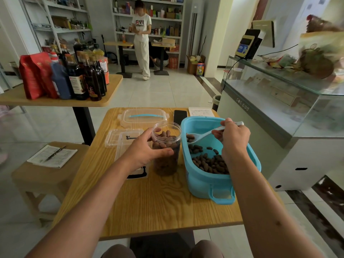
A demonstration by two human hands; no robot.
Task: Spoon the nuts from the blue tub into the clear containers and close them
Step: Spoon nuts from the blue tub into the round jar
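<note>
Head view: clear jar (166, 151) stands touching blue tub (219, 175) rim.

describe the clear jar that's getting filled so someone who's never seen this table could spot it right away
On the near wooden table, look just left of the blue tub. There stands the clear round jar, upright, open at the top and nearly full of brown nuts, with the left hand wrapped around it. The other clear plastic pieces nearby lie flat; only this one stands tall and holds nuts.
</note>
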